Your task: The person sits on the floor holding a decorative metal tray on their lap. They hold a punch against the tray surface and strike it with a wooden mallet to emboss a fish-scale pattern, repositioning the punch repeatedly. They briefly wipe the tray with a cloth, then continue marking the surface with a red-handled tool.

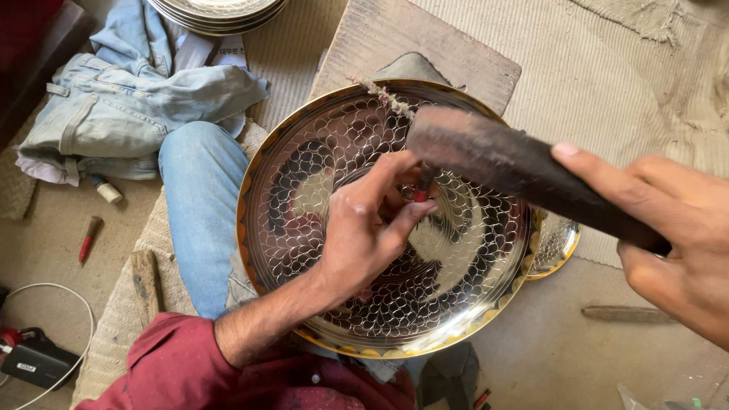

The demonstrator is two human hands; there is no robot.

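Note:
A large shiny metal plate (304, 152) with an engraved scale pattern and a golden scalloped rim lies on my lap over a wooden block. My left hand (364, 228) rests on the plate and pinches a small chisel (422, 190) upright near the plate's middle. My right hand (676, 235) grips a dark wooden mallet (493, 156) by its handle. The mallet's head hangs just above the chisel's top.
A wooden block (425, 38) lies under the plate on a woven mat. Folded jeans (129, 99) and a stack of plates (216, 14) sit at the upper left. A second small plate (558, 247), loose tools (89, 237) and a cabled device (34, 361) lie on the floor.

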